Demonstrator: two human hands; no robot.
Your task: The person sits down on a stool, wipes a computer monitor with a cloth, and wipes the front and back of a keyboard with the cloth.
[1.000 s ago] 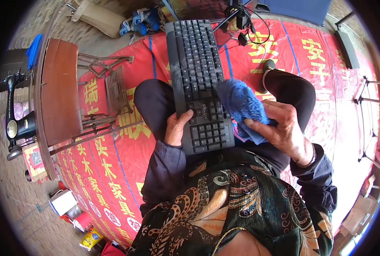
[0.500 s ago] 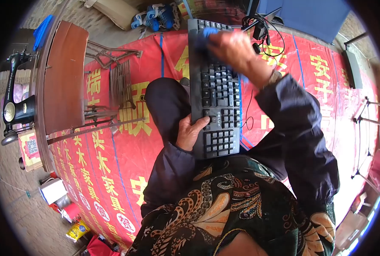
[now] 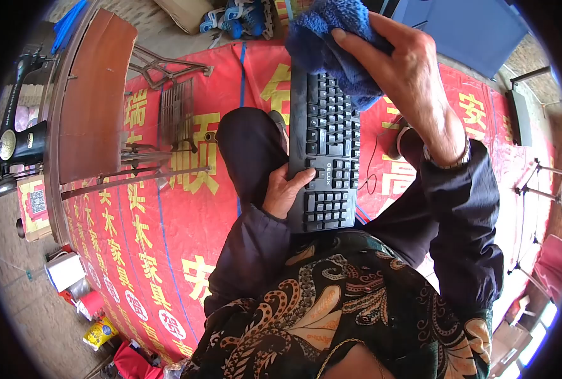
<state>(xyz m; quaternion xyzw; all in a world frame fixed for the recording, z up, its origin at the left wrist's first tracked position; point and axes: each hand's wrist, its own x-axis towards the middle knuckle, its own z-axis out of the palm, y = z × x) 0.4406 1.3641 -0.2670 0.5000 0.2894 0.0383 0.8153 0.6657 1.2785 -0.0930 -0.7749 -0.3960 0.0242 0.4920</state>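
Observation:
A black keyboard [image 3: 331,132] lies lengthwise across my lap, its number pad toward me and its far end hidden. My left hand [image 3: 285,191] grips its left edge near the number pad, thumb on the top face and the other fingers out of sight beneath. In my right hand [image 3: 402,55] a blue cloth [image 3: 334,44] is bunched up. It hangs over the far end of the keyboard, seemingly raised toward the camera; whether it touches the keys I cannot tell.
A red sheet with yellow characters [image 3: 199,158] covers the floor. At the left stands a sewing machine [image 3: 25,145] with a brown wooden table [image 3: 98,95]. Blue roller skates [image 3: 240,19] lie at the back, and a blue panel [image 3: 461,31] stands at back right.
My right hand has come up off the keyboard, lifting the blue cloth toward the camera and slightly right. My left hand keeps its hold on the keyboard.

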